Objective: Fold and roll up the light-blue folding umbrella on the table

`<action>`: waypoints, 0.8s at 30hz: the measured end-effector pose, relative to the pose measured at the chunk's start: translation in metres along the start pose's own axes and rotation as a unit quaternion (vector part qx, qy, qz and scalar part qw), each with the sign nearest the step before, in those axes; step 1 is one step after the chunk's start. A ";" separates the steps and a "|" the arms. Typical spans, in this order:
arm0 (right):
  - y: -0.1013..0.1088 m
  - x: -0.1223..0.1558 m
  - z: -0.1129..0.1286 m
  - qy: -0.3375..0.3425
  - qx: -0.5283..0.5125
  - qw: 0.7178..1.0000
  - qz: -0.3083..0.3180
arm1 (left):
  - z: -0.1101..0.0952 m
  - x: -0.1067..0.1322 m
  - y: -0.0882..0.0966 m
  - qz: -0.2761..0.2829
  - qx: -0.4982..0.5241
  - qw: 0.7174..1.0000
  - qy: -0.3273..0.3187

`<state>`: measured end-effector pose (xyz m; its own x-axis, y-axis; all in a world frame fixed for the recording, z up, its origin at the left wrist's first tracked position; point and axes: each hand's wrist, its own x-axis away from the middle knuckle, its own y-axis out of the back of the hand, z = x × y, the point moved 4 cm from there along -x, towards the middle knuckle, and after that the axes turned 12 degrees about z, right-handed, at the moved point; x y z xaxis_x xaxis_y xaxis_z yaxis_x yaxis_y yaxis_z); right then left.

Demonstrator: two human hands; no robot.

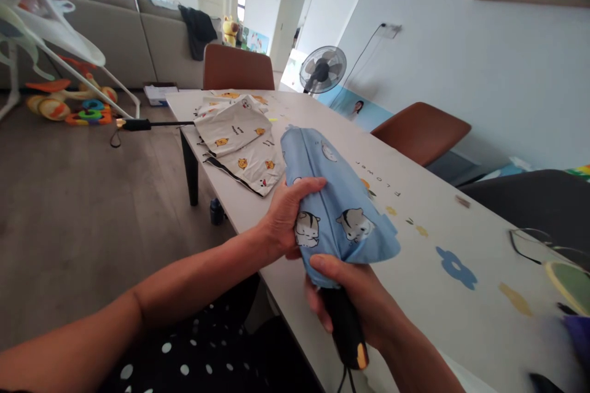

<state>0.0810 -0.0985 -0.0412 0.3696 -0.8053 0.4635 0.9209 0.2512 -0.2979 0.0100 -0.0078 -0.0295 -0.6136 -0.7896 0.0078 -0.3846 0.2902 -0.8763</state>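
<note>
A folded blue umbrella (pixel 332 187) with cartoon animal prints lies slanted over the near part of the white table (pixel 428 239). My left hand (pixel 288 215) is wrapped round its canopy from the left side, fingers pressed into the fabric. My right hand (pixel 357 304) grips the umbrella's black handle (pixel 345 334) at the lower end, just below the cloth. A second umbrella, white with orange animal prints (pixel 239 138), lies farther along the table, its black handle (pixel 138 124) sticking out past the left edge.
Brown chairs (pixel 421 129) (pixel 238 67) stand at the table's right side and far end. A standing fan (pixel 322 69) is behind. A grey sofa (pixel 138 37), toys (pixel 69 104) and a baby chair fill the left. Dark items (pixel 544 245) lie at the right edge.
</note>
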 end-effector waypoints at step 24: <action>0.006 -0.013 -0.016 -0.017 0.119 0.984 -0.133 | -0.052 -0.029 0.028 -0.008 -0.092 0.990 -0.103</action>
<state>0.0796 -0.0954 -0.0624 0.1119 -0.8425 0.5269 0.9869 0.1561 0.0401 -0.0188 0.0513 -0.0288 -0.4599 -0.8830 -0.0936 -0.5242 0.3550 -0.7740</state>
